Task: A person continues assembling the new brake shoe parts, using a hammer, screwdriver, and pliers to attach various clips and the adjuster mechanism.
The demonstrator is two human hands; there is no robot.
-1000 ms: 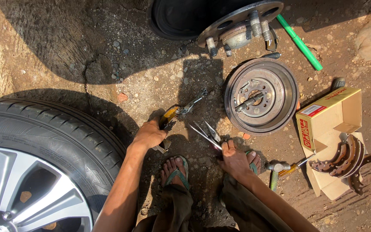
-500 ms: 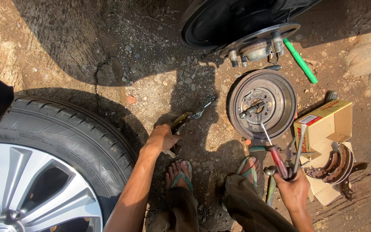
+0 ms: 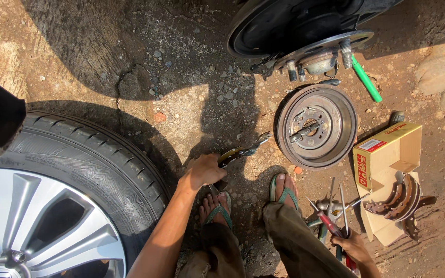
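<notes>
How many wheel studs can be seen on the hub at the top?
3: on the hub, one at left, one beside it, one at right. Others may be hidden behind the hub.

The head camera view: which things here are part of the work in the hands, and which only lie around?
In hand:
- left hand on yellow-handled metal pliers
- right hand gripping red-handled screwdrivers and thin metal tools

Lying about:
- round rusty brake drum
- worn brake shoes on open yellow cardboard box
- green-handled tool
- black tyre with silver alloy wheel
</notes>
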